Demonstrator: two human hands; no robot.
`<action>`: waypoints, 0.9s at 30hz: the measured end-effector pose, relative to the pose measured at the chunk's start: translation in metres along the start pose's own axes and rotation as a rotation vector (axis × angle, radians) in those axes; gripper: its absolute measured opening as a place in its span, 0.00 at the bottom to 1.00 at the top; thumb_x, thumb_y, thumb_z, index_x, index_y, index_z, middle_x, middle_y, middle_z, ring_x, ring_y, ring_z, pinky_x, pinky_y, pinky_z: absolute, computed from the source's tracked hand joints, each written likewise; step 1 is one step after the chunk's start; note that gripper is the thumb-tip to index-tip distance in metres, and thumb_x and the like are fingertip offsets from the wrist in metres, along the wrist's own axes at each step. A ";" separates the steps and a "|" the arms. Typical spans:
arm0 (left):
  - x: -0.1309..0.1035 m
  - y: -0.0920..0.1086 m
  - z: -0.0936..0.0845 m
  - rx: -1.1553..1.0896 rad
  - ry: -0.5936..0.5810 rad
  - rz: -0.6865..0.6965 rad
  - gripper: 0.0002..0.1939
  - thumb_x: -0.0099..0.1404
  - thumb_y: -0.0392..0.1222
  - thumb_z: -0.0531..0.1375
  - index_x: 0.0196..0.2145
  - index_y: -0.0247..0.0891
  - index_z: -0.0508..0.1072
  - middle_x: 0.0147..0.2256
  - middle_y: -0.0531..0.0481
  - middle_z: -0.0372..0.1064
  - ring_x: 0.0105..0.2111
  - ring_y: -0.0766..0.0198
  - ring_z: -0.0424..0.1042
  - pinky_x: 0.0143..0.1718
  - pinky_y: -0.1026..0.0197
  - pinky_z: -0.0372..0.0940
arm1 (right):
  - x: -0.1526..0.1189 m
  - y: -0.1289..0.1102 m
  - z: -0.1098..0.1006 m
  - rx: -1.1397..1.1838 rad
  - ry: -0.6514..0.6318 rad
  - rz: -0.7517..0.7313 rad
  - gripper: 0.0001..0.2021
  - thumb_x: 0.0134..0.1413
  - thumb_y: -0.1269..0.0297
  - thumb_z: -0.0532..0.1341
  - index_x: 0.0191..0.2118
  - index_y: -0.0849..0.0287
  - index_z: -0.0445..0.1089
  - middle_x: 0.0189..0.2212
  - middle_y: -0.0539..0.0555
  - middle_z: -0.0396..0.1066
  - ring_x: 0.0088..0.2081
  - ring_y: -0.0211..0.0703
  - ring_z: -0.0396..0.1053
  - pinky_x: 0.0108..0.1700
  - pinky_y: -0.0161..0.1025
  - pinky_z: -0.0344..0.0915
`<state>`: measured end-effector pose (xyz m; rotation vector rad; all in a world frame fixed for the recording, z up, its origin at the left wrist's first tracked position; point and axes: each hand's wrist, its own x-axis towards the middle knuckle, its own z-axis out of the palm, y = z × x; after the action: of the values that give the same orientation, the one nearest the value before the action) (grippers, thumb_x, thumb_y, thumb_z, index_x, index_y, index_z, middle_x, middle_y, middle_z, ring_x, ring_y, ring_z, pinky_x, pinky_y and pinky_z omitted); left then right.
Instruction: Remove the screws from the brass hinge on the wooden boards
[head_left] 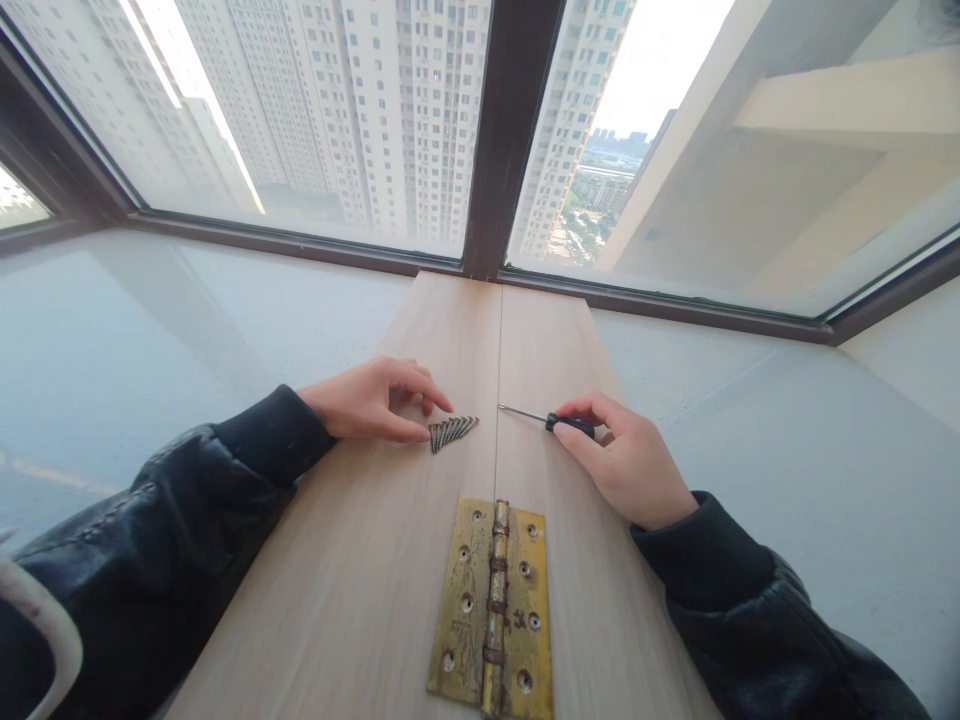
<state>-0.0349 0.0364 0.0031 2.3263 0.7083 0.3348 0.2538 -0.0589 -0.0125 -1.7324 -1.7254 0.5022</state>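
A row of several screws lies on the pale wooden boards. My left hand is beside them on the left, thumb and fingers apart. Its thumb tip is right at the leftmost screw; I cannot tell whether they touch. Between the fingers of my right hand is a small screwdriver with a black handle, its thin shaft pointing left across the right board. Nearer to me, a worn brass hinge lies unfolded flat, its knuckle along the seam between the boards. Screw holes show in both leaves.
The boards run up to a dark window frame, with tall buildings outside. A white surface extends on both sides of the boards. Part of a curved white bar shows at the lower left.
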 end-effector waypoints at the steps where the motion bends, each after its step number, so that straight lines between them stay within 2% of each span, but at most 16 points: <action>1: 0.001 0.000 0.000 0.004 -0.003 0.013 0.15 0.57 0.44 0.64 0.43 0.39 0.77 0.36 0.48 0.73 0.37 0.61 0.69 0.44 0.55 0.63 | 0.000 0.000 0.000 0.000 0.000 -0.001 0.12 0.52 0.57 0.59 0.37 0.58 0.72 0.33 0.52 0.73 0.30 0.41 0.67 0.34 0.40 0.61; 10: 0.000 -0.002 0.002 -0.025 0.005 0.008 0.12 0.56 0.44 0.65 0.39 0.39 0.78 0.36 0.47 0.72 0.37 0.62 0.69 0.43 0.56 0.63 | 0.000 0.000 -0.001 -0.002 -0.007 0.008 0.12 0.52 0.57 0.59 0.37 0.58 0.72 0.33 0.53 0.73 0.30 0.41 0.67 0.34 0.40 0.61; 18: 0.001 0.006 0.000 0.034 -0.002 0.020 0.15 0.56 0.42 0.64 0.43 0.40 0.78 0.36 0.49 0.72 0.38 0.62 0.69 0.46 0.56 0.62 | 0.000 0.000 -0.001 0.006 -0.005 0.004 0.12 0.52 0.56 0.59 0.37 0.59 0.72 0.32 0.52 0.73 0.27 0.39 0.65 0.33 0.39 0.61; 22: 0.002 0.007 0.001 0.054 -0.013 0.028 0.14 0.56 0.40 0.63 0.42 0.41 0.79 0.36 0.49 0.72 0.38 0.62 0.69 0.47 0.56 0.61 | -0.001 -0.001 -0.001 0.011 -0.005 -0.004 0.12 0.52 0.56 0.59 0.37 0.59 0.72 0.33 0.53 0.73 0.31 0.42 0.67 0.35 0.39 0.61; 27: 0.002 0.006 0.001 0.042 -0.013 0.010 0.13 0.56 0.40 0.64 0.40 0.40 0.79 0.36 0.49 0.71 0.38 0.62 0.68 0.45 0.57 0.61 | 0.000 0.000 0.000 0.013 -0.010 -0.003 0.12 0.52 0.57 0.59 0.37 0.58 0.72 0.33 0.52 0.73 0.30 0.41 0.66 0.35 0.40 0.61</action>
<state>-0.0304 0.0335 0.0059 2.3703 0.7035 0.3115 0.2536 -0.0592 -0.0121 -1.7212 -1.7273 0.5202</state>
